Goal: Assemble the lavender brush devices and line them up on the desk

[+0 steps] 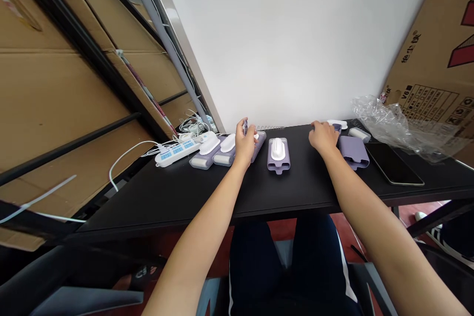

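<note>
My left hand is raised over the back of the table, its fingers closed around something small of which only dark and white bits show. Just behind it lies a purple block, partly covered by the hand. Between my hands a purple case lies flat with a white oval piece on top. Near the back edge, my right hand is curled downward beside a purple and white part; its fingertips are mostly hidden. Right of that hand is another purple case.
On the left are two purple blocks with white tops, a white power strip and tangled cables. At right lie a white-and-purple cylinder, a phone and clear plastic wrap. Cardboard boxes flank the black table.
</note>
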The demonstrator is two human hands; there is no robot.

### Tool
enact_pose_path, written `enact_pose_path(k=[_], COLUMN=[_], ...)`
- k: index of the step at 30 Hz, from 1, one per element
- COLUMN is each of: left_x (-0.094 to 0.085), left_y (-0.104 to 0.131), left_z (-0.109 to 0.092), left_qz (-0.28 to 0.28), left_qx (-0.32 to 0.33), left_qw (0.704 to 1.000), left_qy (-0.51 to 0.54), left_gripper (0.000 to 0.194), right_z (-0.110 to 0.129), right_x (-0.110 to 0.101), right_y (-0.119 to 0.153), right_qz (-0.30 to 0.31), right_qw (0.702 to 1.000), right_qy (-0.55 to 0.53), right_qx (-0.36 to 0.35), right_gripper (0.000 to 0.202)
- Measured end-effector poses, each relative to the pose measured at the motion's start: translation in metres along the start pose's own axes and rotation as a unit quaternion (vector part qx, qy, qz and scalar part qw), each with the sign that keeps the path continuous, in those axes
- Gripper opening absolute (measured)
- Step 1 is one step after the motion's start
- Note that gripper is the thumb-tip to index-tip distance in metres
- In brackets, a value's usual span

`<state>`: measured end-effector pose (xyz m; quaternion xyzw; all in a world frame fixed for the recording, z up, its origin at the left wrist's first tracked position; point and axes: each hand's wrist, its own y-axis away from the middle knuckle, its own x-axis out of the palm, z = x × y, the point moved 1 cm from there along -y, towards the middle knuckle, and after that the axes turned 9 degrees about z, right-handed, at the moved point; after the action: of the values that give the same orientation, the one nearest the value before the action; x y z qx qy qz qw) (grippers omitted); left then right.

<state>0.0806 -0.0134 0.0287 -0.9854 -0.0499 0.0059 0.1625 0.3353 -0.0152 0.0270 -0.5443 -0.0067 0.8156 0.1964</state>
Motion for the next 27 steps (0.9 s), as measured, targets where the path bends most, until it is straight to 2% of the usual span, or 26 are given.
enact_pose_path(k=[2,4,7,9,11,16,21,24,27], left_x=[0.0,0.0,0.0,0.0,0.001,0.0,0.0,0.001,0.004], left_y=[0.0,0.0,0.0,0.0,0.0,0.001,0.001,0.002,0.004], left_z=[0.0,0.0,0.0,-0.001,0.0,0.0,0.0,-0.001,-0.002], left_qz=[-0.009,-0.015,-0.015,-0.012,-0.01,-0.006,-0.01,0.002,0.03], left_qx=[0.001,0.002,0.003,0.004,0.005,0.007,0.002,0.009,0.035], left_qw=[1.0,1.0,1.0,1.0,1.0,1.0,1.0,1.0,0.999], left_qy=[0.0,-0.002,-0.006,-0.008,-0.009,-0.006,-0.002,0.0,0.005], left_gripper=[0.047,0.047,0.046,0.045,0.044,0.044,0.047,0.045,0.044], right_z=[-0.002,-0.001,0.002,0.002,0.0,-0.004,-0.003,0.0,0.006], right_x=[0.005,0.007,0.005,0.004,0.004,0.014,0.018,0.016,0.015], right_y=[-0.001,-0.002,-0.003,-0.005,-0.007,-0.013,-0.01,-0.005,-0.001], right_qz=[0.065,0.1,0.069,0.035,0.028,0.125,0.139,0.133,0.1], right_qw=[0.997,0.994,0.997,0.999,0.999,0.992,0.99,0.989,0.982], right_qy=[0.042,0.053,0.029,0.006,-0.012,-0.023,-0.016,-0.044,-0.104], right_qx=[0.016,-0.002,-0.032,-0.026,-0.012,0.016,0.0,-0.036,-0.119], right_gripper=[0.046,0.046,0.043,0.042,0.04,0.045,0.041,0.042,0.042])
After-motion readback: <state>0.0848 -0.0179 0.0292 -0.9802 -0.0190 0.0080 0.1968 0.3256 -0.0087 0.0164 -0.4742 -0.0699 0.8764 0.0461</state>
